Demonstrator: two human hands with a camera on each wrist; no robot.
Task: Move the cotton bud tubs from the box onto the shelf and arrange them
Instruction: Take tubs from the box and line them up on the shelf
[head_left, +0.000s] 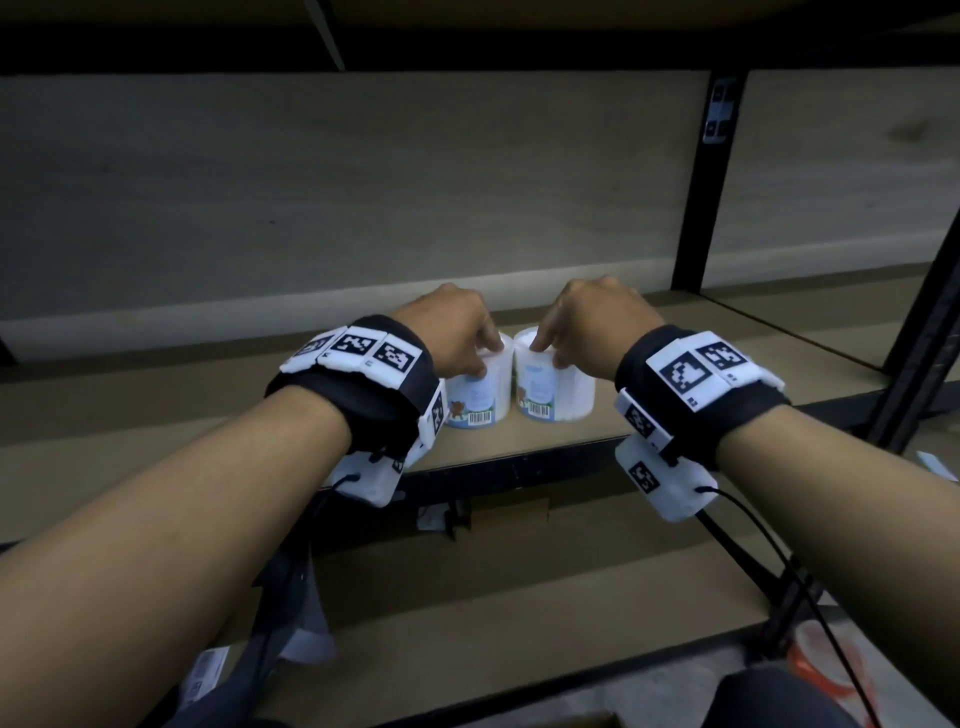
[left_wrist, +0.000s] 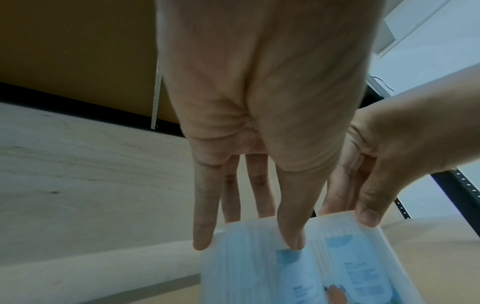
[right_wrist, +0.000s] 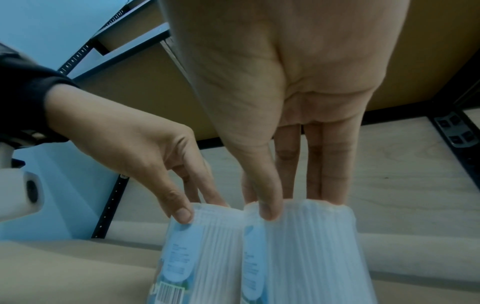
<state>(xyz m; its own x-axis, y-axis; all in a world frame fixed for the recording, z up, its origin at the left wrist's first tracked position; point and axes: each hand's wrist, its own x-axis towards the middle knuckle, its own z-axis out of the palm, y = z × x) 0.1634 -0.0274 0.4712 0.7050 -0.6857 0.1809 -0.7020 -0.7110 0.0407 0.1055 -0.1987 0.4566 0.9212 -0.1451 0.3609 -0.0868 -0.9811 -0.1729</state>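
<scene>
Two clear cotton bud tubs with pale blue labels stand upright, side by side and touching, near the front edge of the wooden shelf (head_left: 208, 400). My left hand (head_left: 457, 332) comes down on the left tub (head_left: 480, 395) and pinches its top, thumb in front and fingers behind. My right hand (head_left: 587, 322) pinches the right tub (head_left: 556, 387) the same way. The left wrist view shows my left hand (left_wrist: 259, 201) over the left tub (left_wrist: 246, 267). In the right wrist view my right hand (right_wrist: 285, 181) holds the right tub (right_wrist: 306, 257), beside the left tub (right_wrist: 205, 246).
A pale back panel closes the shelf behind the tubs. A black upright post (head_left: 711, 182) stands at the right, and the upper shelf board hangs close overhead. Below is a lower shelf (head_left: 519, 582) with labelled packets (head_left: 208, 670) at its left.
</scene>
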